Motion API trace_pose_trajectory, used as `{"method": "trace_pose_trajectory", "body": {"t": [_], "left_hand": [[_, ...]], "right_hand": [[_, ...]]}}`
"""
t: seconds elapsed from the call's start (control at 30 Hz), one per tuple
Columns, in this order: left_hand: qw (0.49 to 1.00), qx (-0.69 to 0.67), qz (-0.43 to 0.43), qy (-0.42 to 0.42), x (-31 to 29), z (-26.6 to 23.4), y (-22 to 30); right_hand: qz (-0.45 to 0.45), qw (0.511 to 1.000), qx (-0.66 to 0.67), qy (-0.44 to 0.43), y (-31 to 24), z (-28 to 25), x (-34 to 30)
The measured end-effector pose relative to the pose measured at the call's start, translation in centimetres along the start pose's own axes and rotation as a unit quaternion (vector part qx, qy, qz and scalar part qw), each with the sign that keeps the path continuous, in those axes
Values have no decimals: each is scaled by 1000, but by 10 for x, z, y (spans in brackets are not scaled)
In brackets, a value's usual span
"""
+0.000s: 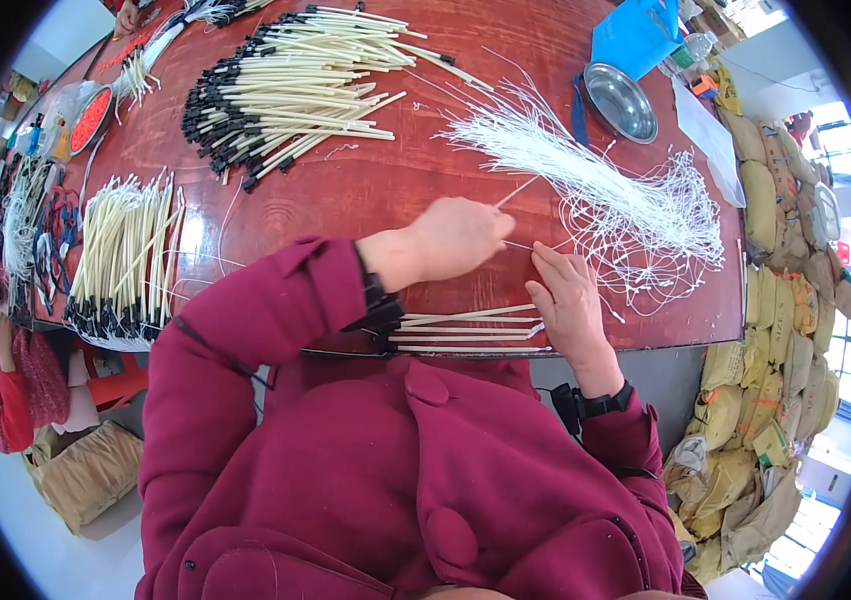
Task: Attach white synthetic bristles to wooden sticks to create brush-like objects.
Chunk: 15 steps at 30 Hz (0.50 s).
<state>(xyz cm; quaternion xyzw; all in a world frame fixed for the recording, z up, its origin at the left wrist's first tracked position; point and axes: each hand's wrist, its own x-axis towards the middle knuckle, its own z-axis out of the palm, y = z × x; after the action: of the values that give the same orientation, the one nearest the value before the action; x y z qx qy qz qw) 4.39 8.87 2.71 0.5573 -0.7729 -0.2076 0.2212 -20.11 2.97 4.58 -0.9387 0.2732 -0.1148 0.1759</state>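
Looked partway: pale rods (315,85) piled, many white strands (625,205) lay loose; left hand (453,238) fingers pinched thin strand (515,193), right hand (571,298) fingers: couldn't tell

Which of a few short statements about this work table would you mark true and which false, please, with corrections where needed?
1. A thin pale strand shows at the fingers of the left hand. True.
2. The bundle of white cords lies at the table's left end. False: it lies toward the right, beyond the right hand.
3. The metal bowl sits next to the blue container. True.
4. Both hands wear gloves. False: both are bare.
5. The brown bag is on the table. False: it is on the floor at the left.
6. A dark band is on the right wrist. True.
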Motion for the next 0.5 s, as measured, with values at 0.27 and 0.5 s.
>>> {"method": "trace_pose_trajectory", "body": {"t": [0.27,0.5], "left_hand": [[969,-87,-166,160,-105,-68,-5],[960,-107,-217,140,-139,-55,8]], "right_hand": [[12,999,-32,-8,6,-5,-1],[19,995,-96,-3,21,-7,3]]}}
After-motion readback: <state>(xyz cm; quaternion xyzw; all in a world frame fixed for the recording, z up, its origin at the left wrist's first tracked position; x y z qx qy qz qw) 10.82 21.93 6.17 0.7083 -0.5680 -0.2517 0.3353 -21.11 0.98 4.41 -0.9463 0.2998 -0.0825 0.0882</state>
